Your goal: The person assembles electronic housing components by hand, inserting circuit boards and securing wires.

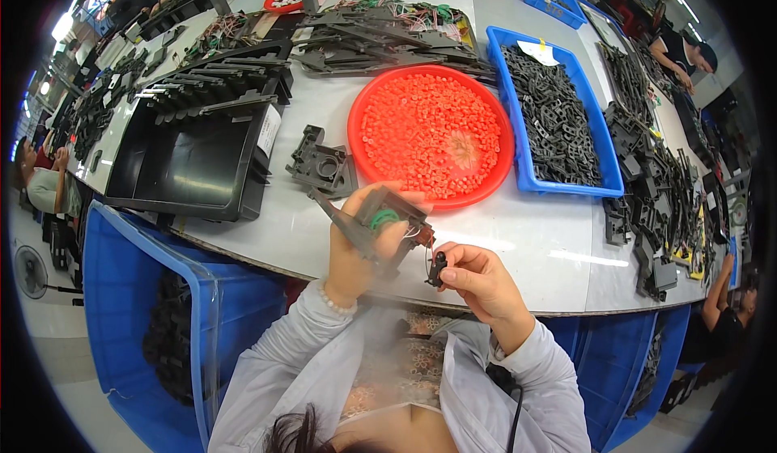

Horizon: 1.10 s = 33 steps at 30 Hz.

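My left hand (350,271) is closed around a dark grey plastic housing (356,228) with a long arm, held above the front edge of the table. Inside the housing sits a round green part (384,219), and thin red and white wires (422,235) come out of its right side. Between thumb and fingertips, my right hand (477,279) pinches a small black plastic piece (438,268), just right of the housing. The wires seem to run down to this piece. Another dark grey housing (321,162) lies on the table beyond my left hand.
A red round tray (354,141) full of small red pieces stands ahead. Right of it is a blue bin (613,179) of black parts; to the left, a black crate (182,194). Blue tubs (137,291) stand below the table edge. Other people (684,52) work around the tables.
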Tool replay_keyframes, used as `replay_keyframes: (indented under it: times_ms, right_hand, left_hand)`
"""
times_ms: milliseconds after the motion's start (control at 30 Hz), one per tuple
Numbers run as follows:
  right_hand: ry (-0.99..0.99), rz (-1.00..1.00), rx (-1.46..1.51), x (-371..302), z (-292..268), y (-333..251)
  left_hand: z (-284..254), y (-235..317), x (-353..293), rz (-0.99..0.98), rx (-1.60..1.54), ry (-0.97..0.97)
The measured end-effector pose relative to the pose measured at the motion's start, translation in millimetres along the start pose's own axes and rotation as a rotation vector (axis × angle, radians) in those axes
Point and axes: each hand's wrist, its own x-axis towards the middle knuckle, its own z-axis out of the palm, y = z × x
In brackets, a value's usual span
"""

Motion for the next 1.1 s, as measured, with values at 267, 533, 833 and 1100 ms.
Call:
replay_keyframes:
  times_ms: [267, 533, 833, 1100]
  right_hand:
    - [0.005, 0.102, -0.065, 9, 14, 4]
    - [0.011, 0.105, 0.005, 13, 19, 12]
    - [0.072, -0.024, 0.024, 16, 24, 23]
    - [0.024, -0.156, -0.003, 21, 30, 30]
  left_hand:
    - [-1, 1, 0, -0.04, -0.12, 0.022]
    - [6, -2, -2, 0.015, -0.167, 0.042]
    - [13, -5, -5, 0.067, -0.057, 0.093]
    - [17, -2, -8, 0.066, -0.13, 0.208]
